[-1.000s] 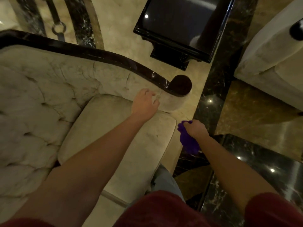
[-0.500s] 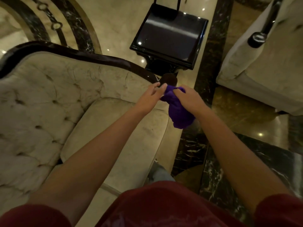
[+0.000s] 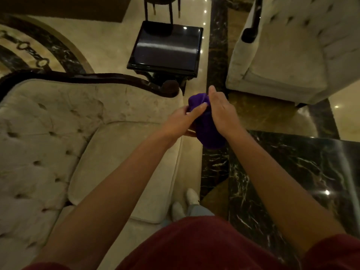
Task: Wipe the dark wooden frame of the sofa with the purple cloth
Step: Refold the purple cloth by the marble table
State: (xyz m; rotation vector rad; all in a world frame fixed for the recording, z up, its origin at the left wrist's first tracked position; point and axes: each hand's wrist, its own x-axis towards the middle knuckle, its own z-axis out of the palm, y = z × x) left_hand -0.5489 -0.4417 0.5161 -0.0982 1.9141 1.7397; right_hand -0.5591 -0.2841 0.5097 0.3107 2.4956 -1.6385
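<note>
I hold the purple cloth [image 3: 206, 129] bunched between my left hand [image 3: 180, 121] and right hand [image 3: 221, 112], just right of the sofa's dark wooden frame [image 3: 109, 77], not touching it.

No lettering, label, brand, number or sign can be read anywhere in the head view.
</note>
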